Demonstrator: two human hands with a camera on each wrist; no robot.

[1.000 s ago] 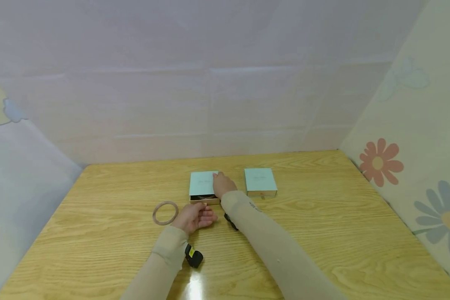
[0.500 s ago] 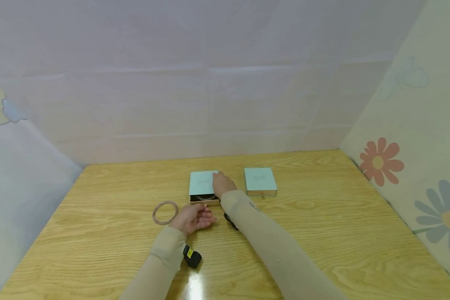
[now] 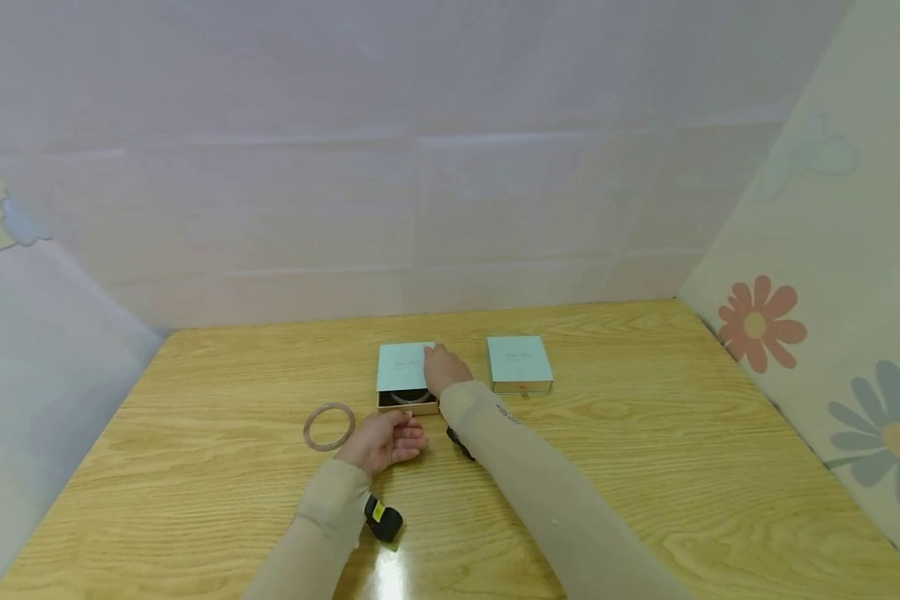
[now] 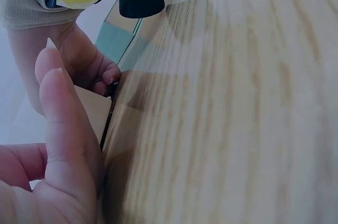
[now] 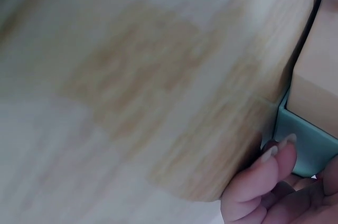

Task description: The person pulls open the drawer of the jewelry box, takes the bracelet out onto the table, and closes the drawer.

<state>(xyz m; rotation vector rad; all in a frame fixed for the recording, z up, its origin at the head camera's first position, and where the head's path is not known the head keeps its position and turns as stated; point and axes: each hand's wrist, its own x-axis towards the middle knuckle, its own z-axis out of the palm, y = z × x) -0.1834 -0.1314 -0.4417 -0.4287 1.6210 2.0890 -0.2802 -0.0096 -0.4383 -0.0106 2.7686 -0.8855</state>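
Observation:
A pale turquoise drawer box (image 3: 401, 367) lies on the table with its pinkish drawer (image 3: 393, 409) partly out toward me. In the drawer's black interior, part of a bangle (image 3: 408, 401) shows; the sleeve covers the rest. My left hand (image 3: 381, 442) pinches a small pale tab at the drawer's front between thumb and index finger, its other fingers loosely bent. On the sleeve's right side, my right hand (image 3: 446, 369) grips the turquoise sleeve (image 5: 303, 139), fingers along its side wall. Left of the left hand lies a translucent brownish-pink bangle (image 3: 308, 429).
A second turquoise box (image 3: 520, 360), closed, sits right of the right hand. Pale cloth (image 3: 420, 208) hangs behind the wooden table (image 3: 682, 467), and printed flower cloth (image 3: 795, 250) borders its right. Black wrist cameras (image 3: 384, 520) are strapped to both wrists.
The drawer has slid a little farther out toward me, showing more of the bangle inside. My left hand has moved slightly back with the tab; the right hand keeps holding the sleeve.

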